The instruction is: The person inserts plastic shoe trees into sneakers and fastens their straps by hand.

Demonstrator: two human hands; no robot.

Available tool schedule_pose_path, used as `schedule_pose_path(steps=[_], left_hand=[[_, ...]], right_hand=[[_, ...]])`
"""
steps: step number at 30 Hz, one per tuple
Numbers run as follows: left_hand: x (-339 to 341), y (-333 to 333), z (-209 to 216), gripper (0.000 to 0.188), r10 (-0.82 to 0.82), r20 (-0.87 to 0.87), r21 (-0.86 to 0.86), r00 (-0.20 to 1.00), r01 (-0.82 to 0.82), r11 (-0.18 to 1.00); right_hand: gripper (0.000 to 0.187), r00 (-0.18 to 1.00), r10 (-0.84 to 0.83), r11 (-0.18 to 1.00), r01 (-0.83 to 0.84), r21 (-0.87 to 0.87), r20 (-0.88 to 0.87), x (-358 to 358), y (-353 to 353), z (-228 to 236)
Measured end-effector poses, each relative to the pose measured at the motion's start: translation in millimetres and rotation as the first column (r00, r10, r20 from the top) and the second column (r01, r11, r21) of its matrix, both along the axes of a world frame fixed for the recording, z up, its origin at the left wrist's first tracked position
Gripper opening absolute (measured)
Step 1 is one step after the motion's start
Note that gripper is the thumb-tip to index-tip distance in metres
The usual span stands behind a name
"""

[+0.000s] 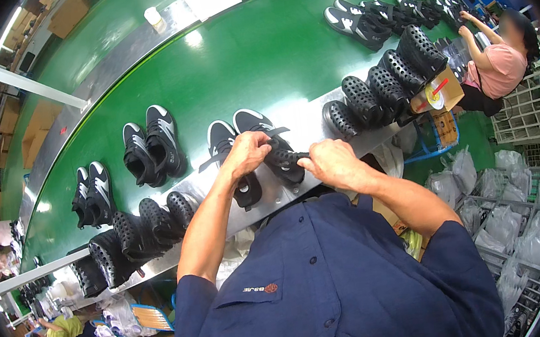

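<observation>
I'm seeing a glossy green worktop (258,51), where two pairs of round-toed sneakers (163,140) are standing toward ten o'clock. One hole-studded black piece (281,159) is lying between the hands: at three, the right hand (335,165) is gripping its end, fingers folded; at ten, the left hand (247,154) is bending its fingers, hold unclear.

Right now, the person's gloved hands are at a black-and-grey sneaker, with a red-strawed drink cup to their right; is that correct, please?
Not quite: the head view shows the left hand and right hand bare. They are at a black-and-grey sneaker, with the red-strawed drink cup to their right.
</observation>
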State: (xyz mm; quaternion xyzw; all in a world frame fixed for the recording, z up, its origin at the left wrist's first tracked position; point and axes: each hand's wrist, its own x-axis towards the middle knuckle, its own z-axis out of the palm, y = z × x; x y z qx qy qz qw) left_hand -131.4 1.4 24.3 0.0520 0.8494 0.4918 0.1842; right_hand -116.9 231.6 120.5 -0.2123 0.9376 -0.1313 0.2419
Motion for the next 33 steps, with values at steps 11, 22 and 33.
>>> schedule_pose_path(steps=[11,22,33], left_hand=[[-12,16,9,0.028,-0.315,-0.5,-0.453,0.807,0.066,0.889],[-2,16,-11,0.018,-0.167,-0.375,-0.16,0.912,0.113,0.981],[-10,29,-38,0.013,-0.051,-0.486,-0.047,0.872,0.033,0.998]], right_hand=[[0.054,0.938,-0.126,0.991,0.137,-0.011,0.323,-36,24,9],[0.049,0.996,-0.01,1.0,0.011,-0.016,0.091,-3,1,-22],[0.016,0.993,-0.041,0.983,0.019,-0.183,-0.113,-6,-4,-91]])
